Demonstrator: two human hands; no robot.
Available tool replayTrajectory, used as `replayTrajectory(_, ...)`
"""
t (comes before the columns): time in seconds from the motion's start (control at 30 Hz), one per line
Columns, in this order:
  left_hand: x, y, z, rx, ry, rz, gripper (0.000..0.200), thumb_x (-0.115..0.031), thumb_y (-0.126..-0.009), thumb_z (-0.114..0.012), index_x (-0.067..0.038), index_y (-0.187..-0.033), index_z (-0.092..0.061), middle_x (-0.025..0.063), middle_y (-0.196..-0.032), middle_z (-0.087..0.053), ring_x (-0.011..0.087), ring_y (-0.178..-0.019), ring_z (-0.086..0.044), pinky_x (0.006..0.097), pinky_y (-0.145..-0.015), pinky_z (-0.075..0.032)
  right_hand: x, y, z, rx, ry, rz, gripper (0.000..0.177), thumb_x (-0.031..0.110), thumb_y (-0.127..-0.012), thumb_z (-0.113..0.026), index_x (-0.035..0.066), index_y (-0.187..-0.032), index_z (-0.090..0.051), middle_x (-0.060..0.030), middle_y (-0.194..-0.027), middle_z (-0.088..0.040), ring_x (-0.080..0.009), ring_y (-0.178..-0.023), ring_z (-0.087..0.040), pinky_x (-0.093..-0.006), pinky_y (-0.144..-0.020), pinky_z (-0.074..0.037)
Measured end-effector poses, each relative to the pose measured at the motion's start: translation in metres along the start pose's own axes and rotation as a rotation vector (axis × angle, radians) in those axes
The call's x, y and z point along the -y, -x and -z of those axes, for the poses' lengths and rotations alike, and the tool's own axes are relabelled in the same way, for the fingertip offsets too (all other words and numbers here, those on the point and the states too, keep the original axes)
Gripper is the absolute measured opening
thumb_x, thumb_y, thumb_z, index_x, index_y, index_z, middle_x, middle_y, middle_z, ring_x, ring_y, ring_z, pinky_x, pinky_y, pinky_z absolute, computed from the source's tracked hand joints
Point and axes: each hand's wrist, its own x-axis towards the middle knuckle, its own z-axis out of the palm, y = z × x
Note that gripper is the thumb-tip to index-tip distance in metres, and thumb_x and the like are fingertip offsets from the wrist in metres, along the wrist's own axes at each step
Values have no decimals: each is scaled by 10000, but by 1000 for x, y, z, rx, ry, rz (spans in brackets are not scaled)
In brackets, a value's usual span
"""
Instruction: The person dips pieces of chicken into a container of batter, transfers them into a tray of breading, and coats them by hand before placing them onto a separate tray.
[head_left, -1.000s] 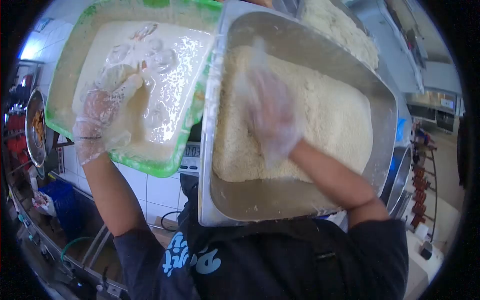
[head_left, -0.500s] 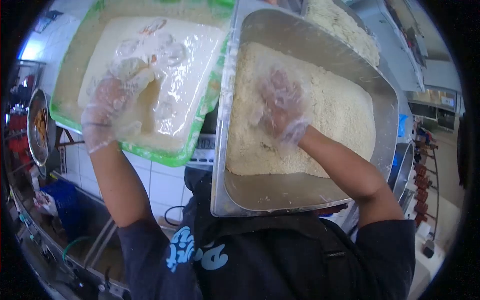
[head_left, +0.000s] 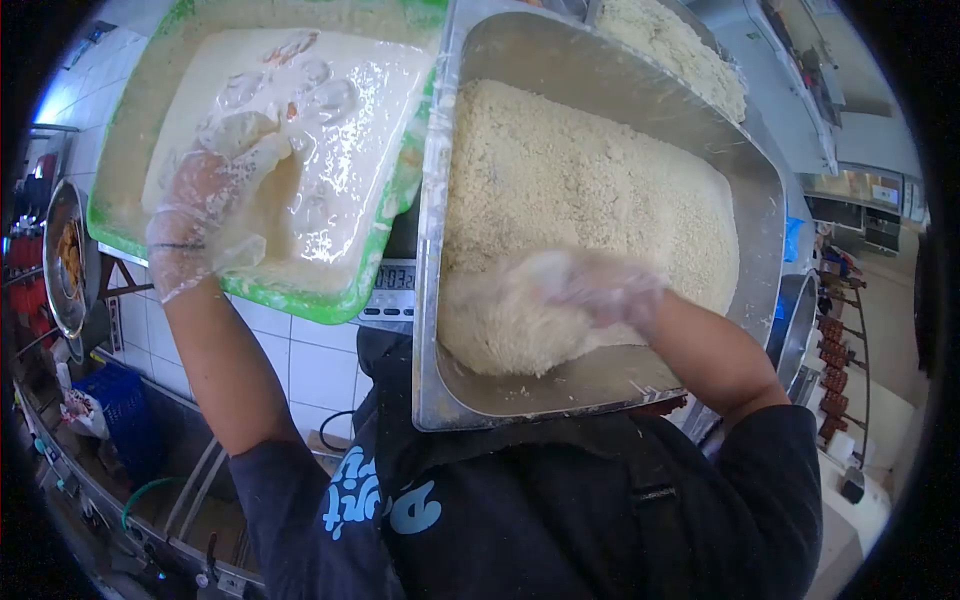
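My left hand [head_left: 215, 195], in a clear plastic glove coated with batter, reaches into the white liquid batter [head_left: 345, 130] in a green-rimmed tub [head_left: 372, 280]. Its fingers curve apart at the surface, with nothing visible between them. Coated pieces [head_left: 330, 100] lie partly sunk beyond the fingertips. My right hand [head_left: 600, 290], also gloved, is blurred by motion low in the pale flour [head_left: 600, 170] that fills a metal pan [head_left: 520, 395]. Heaped flour is around its fingers, and what they hold, if anything, cannot be made out.
A digital timer [head_left: 392, 285] sits between tub and pan. Another container of flour [head_left: 675, 45] stands at the upper right. A round metal bowl with brown food [head_left: 70, 260] is at the far left, above a blue basket [head_left: 130, 415].
My right hand has moved down toward the near side of the pan, and flour is heaped there. My left hand has stayed in the batter, almost unchanged.
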Motion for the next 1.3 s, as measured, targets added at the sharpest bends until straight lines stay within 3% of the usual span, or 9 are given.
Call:
replayTrajectory(0.23,-3,6,-1,-16,54,42,255,-187,-758,-622,-41,-965,-600,73,-946,-597,146,-906,-534,276,-783,-418,10,-22,48,-536,-135,691,470,281,-818,-536,41,-1207,-427,-149,-1140,-508,-220,-1026,-505,-303,-856,-423)
replayTrajectory(0.33,-6,4,-3,-23,56,79,253,-185,-757,-623,-40,-964,-601,74,-949,-598,145,-908,-535,275,-784,-418,14,-101,17,-1233,1278,406,319,222,-841,-473,16,-1078,-523,-170,-1085,-531,-296,-981,-518,-368,-889,-396)
replayTrajectory(0.43,-1,1,-4,-7,89,31,250,-196,-763,-612,-51,-965,-597,81,-951,-594,165,-906,-537,283,-785,-416,14,-100,42,-856,619,498,375,267,-831,-444,6,-1092,-512,-206,-1096,-513,-328,-1036,-472,-417,-937,-326)
replayTrajectory(0.53,5,5,-1,-17,117,34,246,-207,-768,-602,-61,-967,-594,87,-952,-590,184,-905,-540,291,-787,-414,16,-117,27,-1342,965,552,447,342,-831,-410,16,-1126,-490,-223,-1110,-504,-338,-1074,-445,-424,-947,-292)
replayTrajectory(0.87,14,6,-13,26,280,2,236,-242,-786,-567,-89,-965,-584,109,-942,-580,243,-892,-548,315,-784,-409,-32,-64,-14,-971,1141,483,673,502,-843,-332,81,-1349,-191,-180,-1403,-113,-326,-1305,-44,-464,-1038,0)
replayTrajectory(0.97,1,4,-4,30,51,-37,239,-252,-789,-561,-74,-947,-582,115,-903,-584,245,-865,-548,316,-768,-410,-4,-54,0,-689,1081,254,657,478,-844,-365,77,-1340,-207,-189,-1401,-103,-288,-1306,-77,-414,-1052,-44)
replayTrajectory(1.07,3,5,0,62,-21,-91,256,-265,-784,-563,-57,-932,-580,125,-888,-584,248,-849,-547,322,-760,-409,10,-49,35,-667,368,734,608,414,-846,-417,56,-1314,-267,-193,-1373,-200,-256,-1270,-225,-369,-1037,-182)
replayTrajectory(1.13,-14,7,4,105,21,12,269,-278,-780,-564,-54,-927,-581,130,-891,-584,252,-845,-547,329,-759,-409,18,-44,56,-377,100,394,596,354,-811,-497,47,-1289,-315,-188,-1295,-336,-259,-1174,-367,-363,-969,-297)
replayTrajectory(1.3,4,3,4,76,-165,-85,250,-228,-778,-561,-100,-992,-578,91,-975,-579,226,-905,-543,313,-802,-412,50,-44,85,-193,993,308,600,185,-663,-657,24,-1195,-433,-178,-1155,-494,-283,-1083,-471,-333,-939,-362)
